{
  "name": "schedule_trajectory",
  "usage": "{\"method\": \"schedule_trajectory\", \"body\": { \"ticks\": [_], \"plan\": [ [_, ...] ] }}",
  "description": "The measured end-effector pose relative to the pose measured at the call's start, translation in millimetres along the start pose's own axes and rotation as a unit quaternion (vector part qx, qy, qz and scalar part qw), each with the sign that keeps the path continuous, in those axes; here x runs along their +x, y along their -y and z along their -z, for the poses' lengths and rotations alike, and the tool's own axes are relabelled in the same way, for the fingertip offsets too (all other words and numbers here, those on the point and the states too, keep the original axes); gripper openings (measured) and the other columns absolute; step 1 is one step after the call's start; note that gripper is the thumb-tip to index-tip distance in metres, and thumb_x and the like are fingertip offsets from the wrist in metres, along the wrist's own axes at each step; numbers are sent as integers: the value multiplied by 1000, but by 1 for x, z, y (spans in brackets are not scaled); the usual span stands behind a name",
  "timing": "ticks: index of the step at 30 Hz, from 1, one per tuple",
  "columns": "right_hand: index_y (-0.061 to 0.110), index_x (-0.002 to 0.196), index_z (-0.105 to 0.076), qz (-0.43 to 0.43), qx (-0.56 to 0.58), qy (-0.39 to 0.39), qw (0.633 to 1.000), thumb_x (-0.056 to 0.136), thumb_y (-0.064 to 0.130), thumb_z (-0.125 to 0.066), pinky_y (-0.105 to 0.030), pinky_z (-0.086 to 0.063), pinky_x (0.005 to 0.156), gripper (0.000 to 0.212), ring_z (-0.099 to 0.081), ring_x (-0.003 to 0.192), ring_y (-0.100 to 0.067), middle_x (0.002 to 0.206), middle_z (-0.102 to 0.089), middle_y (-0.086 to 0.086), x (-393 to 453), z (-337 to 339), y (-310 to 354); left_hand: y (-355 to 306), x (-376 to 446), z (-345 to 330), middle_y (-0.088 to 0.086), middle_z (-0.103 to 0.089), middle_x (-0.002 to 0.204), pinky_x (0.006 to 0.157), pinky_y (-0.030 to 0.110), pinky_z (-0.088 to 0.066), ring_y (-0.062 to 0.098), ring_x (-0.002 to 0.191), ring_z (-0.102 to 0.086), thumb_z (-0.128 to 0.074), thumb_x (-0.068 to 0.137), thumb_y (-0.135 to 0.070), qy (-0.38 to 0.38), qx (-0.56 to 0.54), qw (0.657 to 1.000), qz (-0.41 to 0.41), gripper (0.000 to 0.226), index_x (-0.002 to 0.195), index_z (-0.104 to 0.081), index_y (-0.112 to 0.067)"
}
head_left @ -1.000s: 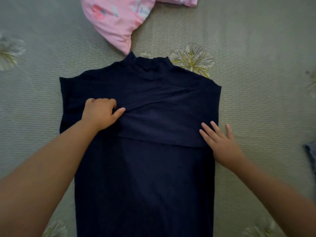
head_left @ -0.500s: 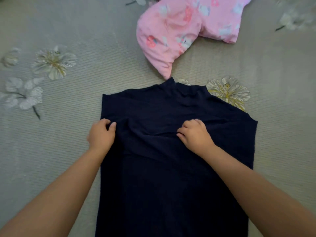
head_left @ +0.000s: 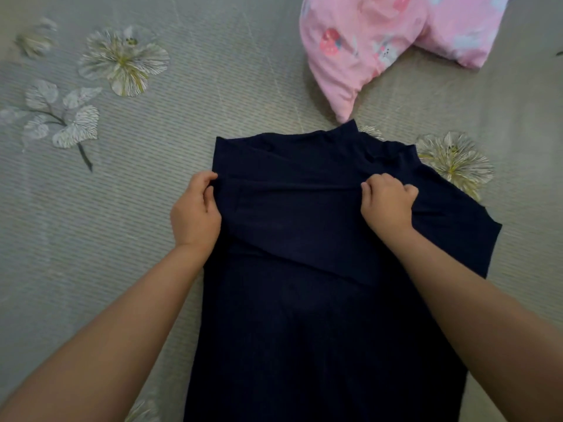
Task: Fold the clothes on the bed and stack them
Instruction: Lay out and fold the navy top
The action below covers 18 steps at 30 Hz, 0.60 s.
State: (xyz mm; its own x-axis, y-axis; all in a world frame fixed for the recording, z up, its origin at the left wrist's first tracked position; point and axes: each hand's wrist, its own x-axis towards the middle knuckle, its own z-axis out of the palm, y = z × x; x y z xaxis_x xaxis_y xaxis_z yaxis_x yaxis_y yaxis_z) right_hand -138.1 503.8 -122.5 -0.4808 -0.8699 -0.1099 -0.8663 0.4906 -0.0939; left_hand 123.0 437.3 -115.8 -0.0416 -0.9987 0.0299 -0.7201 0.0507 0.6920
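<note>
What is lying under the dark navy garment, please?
The navy garment lies on the grey flowered bedcover, which shows all round it. Whether anything else lies beneath the fabric cannot be seen.

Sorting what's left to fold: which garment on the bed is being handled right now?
The navy top, pinched by the left hand and right hand. The pink floral garment lies untouched beyond its collar.

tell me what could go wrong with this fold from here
1. The left hand pinches the navy garment at its edge, while the right hand grips nearer the middle, so the fold may come out slanted.
2. The sleeve flap already lies diagonally and could bunch underneath.
3. The collar touches the pink pillow, which may snag if the garment shifts.
</note>
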Motion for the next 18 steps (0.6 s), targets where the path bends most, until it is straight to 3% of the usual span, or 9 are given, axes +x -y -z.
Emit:
{"method": "schedule_trajectory", "body": {
  "ticks": [2, 5, 7, 9, 11, 15, 17, 18],
  "plan": [
    [4, 97, -58, 12, -31, 7, 999, 96, 21, -39, -37, -22, 83, 25, -51, 92, -31, 100, -58, -13, -2, -2, -2, -2, 6, -1, 17, -65, 101, 74, 29, -38, 25, 84, -57, -42, 93, -2, 19, 34, 999, -12, 29, 118, -56, -4],
    [6, 119, -51, 19, -67, 19, 997, 98, 22, -35, -39, -17, 95, 32, -44, 109, -30, 118, -52, -14, -11, -3, -3, 0, 8, -6, 17, -48, 133, 95, 40, -34, 32, 116, -46, -44, 92, -4, 72, 142, 987, -7, 35, 127, -49, -3],
    [5, 127, -48, 15, -38, -21, 999, 96, 19, -38, -44, -15, 104, 36, -40, 123, -31, 130, -48, -16, -24, 3, 1, -4, 2, -4, 23, -36, 141, 100, 51, -28, 38, 125, -38, -47, 90, -3, 67, 180, 981, -20, 39, 128, -47, -2],
    [0, 123, -54, 60, 11, -92, 994, 90, 12, -47, -58, -22, 103, 36, -44, 124, -39, 131, -50, -21, -50, 10, 8, -7, -17, -1, 28, -40, 137, 96, 58, -31, 45, 125, -38, -51, 86, -3, 46, 181, 974, -129, 39, 124, -51, 2],
    [0, 119, -57, 113, 23, -129, 985, 87, 16, -47, -63, -28, 97, 38, -45, 122, -43, 129, -52, -23, -93, 9, 16, -3, -52, -2, 25, -50, 130, 94, 59, -35, 41, 124, -40, -49, 85, -13, 56, 191, 943, -267, 39, 122, -51, -1],
    [13, 130, -40, 180, 64, -42, 981, 88, 25, -40, -56, -11, 108, 44, -24, 135, -31, 141, -31, -13, -216, -9, 24, 18, -140, 2, 18, -55, 126, 101, 52, -24, 30, 123, -34, -41, 84, -27, 189, 203, 882, -382, 43, 123, -45, -9],
    [17, 132, -34, 157, 48, 15, 986, 88, 30, -38, -57, -9, 108, 46, -10, 141, -24, 147, -20, -7, -267, -21, 20, 29, -174, 10, 18, -57, 124, 100, 54, -30, 34, 123, -42, -40, 83, -30, 244, 241, 859, -380, 47, 120, -56, -6],
    [17, 132, -36, 132, 27, 40, 990, 88, 32, -37, -61, -14, 107, 47, -13, 140, -25, 149, -20, -8, -284, -26, 17, 33, -186, 14, 18, -58, 123, 96, 57, -37, 35, 120, -49, -39, 82, -32, 268, 264, 850, -369, 49, 117, -60, -4]
  ]
}}
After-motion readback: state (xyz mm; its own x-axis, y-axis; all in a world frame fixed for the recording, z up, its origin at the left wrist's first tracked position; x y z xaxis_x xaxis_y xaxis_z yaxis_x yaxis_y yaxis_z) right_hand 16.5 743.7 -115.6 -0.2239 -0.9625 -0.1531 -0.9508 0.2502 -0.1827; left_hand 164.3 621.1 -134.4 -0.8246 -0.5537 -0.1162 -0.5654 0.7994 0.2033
